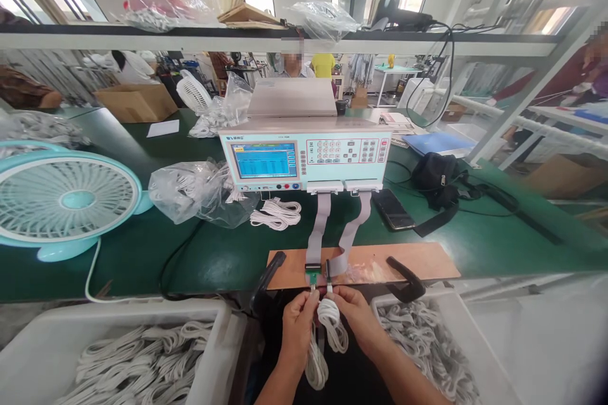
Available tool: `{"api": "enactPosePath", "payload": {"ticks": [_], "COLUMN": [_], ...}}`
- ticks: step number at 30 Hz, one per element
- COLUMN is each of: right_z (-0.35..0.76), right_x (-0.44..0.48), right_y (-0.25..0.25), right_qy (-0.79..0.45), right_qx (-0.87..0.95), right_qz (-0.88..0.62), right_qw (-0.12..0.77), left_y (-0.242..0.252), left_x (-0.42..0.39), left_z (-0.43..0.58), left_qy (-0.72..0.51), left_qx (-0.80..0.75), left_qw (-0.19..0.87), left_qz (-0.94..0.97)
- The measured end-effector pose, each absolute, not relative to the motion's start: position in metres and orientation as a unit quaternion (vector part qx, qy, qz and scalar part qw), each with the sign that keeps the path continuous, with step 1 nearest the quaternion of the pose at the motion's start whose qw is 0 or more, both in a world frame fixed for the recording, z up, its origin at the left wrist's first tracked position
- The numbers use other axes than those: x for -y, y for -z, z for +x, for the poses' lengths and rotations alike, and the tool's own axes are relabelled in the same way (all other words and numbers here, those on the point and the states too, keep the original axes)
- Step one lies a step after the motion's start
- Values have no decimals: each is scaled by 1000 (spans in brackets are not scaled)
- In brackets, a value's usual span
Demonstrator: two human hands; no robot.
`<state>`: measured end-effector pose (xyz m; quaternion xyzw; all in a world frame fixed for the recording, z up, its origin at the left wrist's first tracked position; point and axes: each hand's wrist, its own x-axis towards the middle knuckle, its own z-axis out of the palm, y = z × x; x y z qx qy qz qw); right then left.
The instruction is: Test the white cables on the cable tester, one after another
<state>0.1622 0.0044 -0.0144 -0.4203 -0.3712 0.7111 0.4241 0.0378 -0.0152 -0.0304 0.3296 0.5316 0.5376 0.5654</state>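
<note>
The left hand (298, 317) and the right hand (357, 315), side by side at the front edge of the table (228, 253), each pinch, between thumb and fingers, one plug end of a coiled white cable (333, 327). The cable lies between the hands, its bundled loops hanging below the fingertips; whether the two hanging loops belong to one cable or two cannot be told. The plug ends point away from the person, toward the test box. The long axis of the loops runs from the plugs back toward the person, the left loop nearly straight, the right one slanting outward to the right. The left plug meets a small green circuit board (312, 278); the right plug is at a black connector (327, 268), its depth of seating hidden by the fingers.

Beyond the hands, a wooden board (370, 259) lies along the table edge, with a black clamp at either end. Two grey ribbon cables (319, 228) lead from it to the test box (349, 171), whose screen (266, 161) is lit. A loose white coil (276, 214) and a phone (393, 210) lie in front of the box. Bins of bundled cables flank the person: the left bin (215, 311) and the right bin (477, 345). A turquoise fan (78, 200) stands at far left.
</note>
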Motion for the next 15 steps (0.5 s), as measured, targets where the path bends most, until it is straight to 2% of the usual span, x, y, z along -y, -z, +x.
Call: {"api": "enactPosePath", "payload": {"ticks": [6, 11, 15], "right_z": [156, 151, 152], "right_x": [-1, -3, -11], "right_y": [10, 28, 38], "right_qy": [-715, -719, -734], "right_qx": [349, 325, 337], "right_qz": [-421, -419, -382], "right_qw": [435, 450, 449], "left_y": [36, 43, 54], "left_x": [13, 7, -2], "left_z": [40, 40, 40], "left_qy": [-550, -540, -554], "left_qx": [-541, -538, -546], "left_qw": [546, 548, 506], "left_qz": [327, 346, 372]}}
